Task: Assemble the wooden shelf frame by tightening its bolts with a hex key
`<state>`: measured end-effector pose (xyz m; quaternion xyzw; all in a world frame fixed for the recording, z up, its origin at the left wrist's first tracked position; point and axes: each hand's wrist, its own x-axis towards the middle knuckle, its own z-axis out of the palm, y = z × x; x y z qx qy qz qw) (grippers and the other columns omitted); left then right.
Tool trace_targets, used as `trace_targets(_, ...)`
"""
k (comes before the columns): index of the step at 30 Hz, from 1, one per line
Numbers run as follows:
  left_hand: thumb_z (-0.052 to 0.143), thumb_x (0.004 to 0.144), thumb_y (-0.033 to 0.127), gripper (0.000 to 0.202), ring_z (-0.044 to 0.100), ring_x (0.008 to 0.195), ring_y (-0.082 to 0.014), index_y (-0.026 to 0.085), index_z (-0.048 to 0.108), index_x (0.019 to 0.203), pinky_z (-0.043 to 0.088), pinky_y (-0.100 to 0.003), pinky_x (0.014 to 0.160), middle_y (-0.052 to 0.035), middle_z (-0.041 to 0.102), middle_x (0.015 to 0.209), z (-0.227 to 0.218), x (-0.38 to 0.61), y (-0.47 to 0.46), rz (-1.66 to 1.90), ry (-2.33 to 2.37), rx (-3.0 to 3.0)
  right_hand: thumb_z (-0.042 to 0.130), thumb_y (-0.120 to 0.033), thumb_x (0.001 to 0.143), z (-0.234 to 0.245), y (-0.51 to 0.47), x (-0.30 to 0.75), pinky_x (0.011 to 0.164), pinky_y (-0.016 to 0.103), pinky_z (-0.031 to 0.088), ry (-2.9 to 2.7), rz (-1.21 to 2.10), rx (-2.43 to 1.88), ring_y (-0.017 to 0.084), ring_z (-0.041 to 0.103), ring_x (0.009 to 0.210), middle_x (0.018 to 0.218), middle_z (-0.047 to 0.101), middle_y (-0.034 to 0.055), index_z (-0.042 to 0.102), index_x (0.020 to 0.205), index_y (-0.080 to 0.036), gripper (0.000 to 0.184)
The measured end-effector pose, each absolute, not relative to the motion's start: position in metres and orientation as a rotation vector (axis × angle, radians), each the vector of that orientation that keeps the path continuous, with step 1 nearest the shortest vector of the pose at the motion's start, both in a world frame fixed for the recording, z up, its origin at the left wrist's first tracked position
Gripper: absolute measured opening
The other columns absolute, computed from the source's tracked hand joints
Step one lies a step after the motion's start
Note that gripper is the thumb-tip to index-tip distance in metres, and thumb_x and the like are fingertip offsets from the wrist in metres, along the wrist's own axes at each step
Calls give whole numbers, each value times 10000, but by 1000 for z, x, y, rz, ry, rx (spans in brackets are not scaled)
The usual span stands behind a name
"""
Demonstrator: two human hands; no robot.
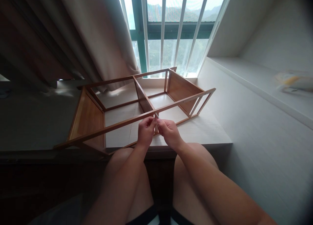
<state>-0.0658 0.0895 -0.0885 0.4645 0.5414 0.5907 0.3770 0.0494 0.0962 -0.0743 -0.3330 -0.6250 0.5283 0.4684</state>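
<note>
Left hand (146, 132) and right hand (169, 132) meet fingertip to fingertip, fingers pinched close around a small thin piece (156, 115), pale at the tip and too small to make out further. They are just beside the upper front rail (122, 123) of a brown wooden rack (186, 88), near where its middle panel (143, 97) joins that rail. The rack lies lengthwise on a pale ledge (210, 132), its two bays open between the panels, with bare ledge showing through them. At its near left corner the frame comes right up to the ledge's front edge, while off its right end a bare strip of ledge leaves room before the pale side wall (244, 117). Behind, a curtain (97, 32) hangs close to the rear rail on the left, and the barred window (181, 29) rises beyond on the right. Below the hands, the person's knees come close to the ledge's front edge, a dark gap between them, so space on the near side is tight.
</note>
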Motion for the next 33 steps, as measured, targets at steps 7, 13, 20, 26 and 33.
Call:
trace_targets(7, 618, 731, 295, 166, 482, 661, -67, 163, 594, 829, 377, -174, 593, 9, 592, 772, -96, -65, 90, 1498, 1654, 1358, 387, -406, 926, -75, 88, 51, 566, 231, 264, -1816, 966, -940, 65, 340, 546, 543, 376, -17, 435, 577, -138, 442)
trace_targets(13, 629, 746, 354, 262, 556, 757, -87, 177, 628, 939, 425, -191, 672, -14, 655, 882, -98, -69, 91, 1447, 1688, 1410, 396, -447, 914, -77, 89, 54, 548, 220, 284, -1593, 1107, -908, 68, 332, 550, 557, 372, -22, 409, 584, -151, 443)
trace_targets(20, 601, 784, 365, 293, 621, 917, -128, 212, 645, 1029, 471, -237, 792, -22, 685, 985, -103, -75, 86, 1341, 1694, 1531, 379, -450, 916, -86, 100, 60, 543, 214, 303, -1439, 1100, -1000, 79, 380, 541, 545, 429, -16, 469, 620, -160, 424)
trace_targets(26, 601, 786, 366, 381, 614, 1027, -157, 232, 593, 1142, 495, -258, 803, -36, 654, 1130, -110, -75, 81, 1315, 1664, 1583, 378, -462, 916, -87, 96, 59, 555, 223, 307, -1494, 1092, -990, 78, 381, 534, 544, 436, -19, 470, 611, -160, 439)
trace_targets(33, 581, 790, 323, 341, 586, 1066, -161, 226, 571, 1116, 495, -267, 825, -37, 625, 1136, -105, -77, 80, 1269, 1630, 1633, 368, -442, 923, -87, 94, 61, 576, 223, 312, -1556, 1054, -996, 77, 398, 547, 553, 452, -19, 476, 602, -154, 445)
